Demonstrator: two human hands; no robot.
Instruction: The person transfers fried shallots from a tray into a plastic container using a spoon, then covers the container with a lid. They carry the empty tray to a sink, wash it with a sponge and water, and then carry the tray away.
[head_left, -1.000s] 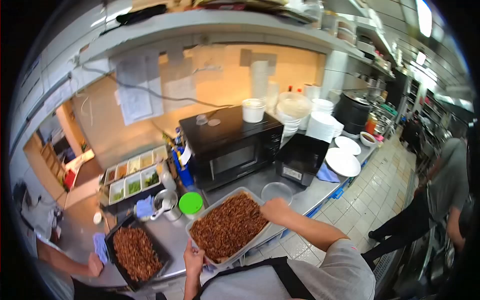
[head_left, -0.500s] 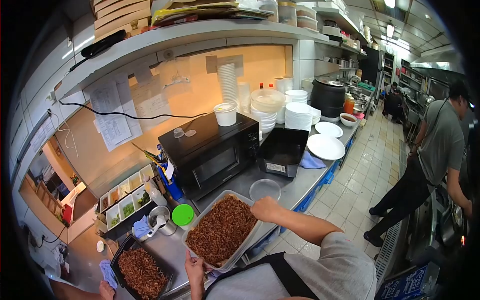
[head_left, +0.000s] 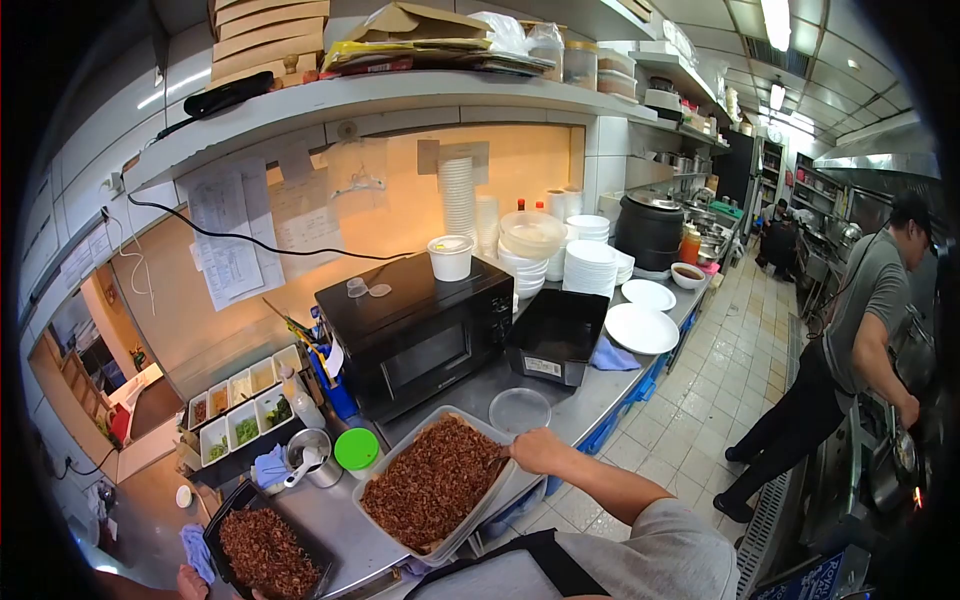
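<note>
A grey plastic tub (head_left: 478, 520), filled with brown shredded food (head_left: 435, 480), sits at the counter's front edge. My right hand (head_left: 540, 452) is closed at its right rim, fingertips partly hidden. My left hand does not show. To the left, a black tray (head_left: 325, 560) holds more of the brown food (head_left: 265, 550). Another person's hand (head_left: 190, 582) is beside that tray, near a blue cloth (head_left: 197, 552). A green-lidded container (head_left: 357, 450) stands just left of the tub, and a clear round lid (head_left: 520, 410) lies behind it.
Behind are a black microwave (head_left: 420, 330), an empty black bin (head_left: 555, 335) and white plates (head_left: 641, 329). Left of the microwave stand a metal pot (head_left: 322, 470) and small ingredient trays (head_left: 243, 430). A person (head_left: 860, 330) works at the stove on the right, across a tiled aisle.
My left hand has gone from the tub's lower left side and out of sight. The view has shifted. The person at the stove has changed arm position.
</note>
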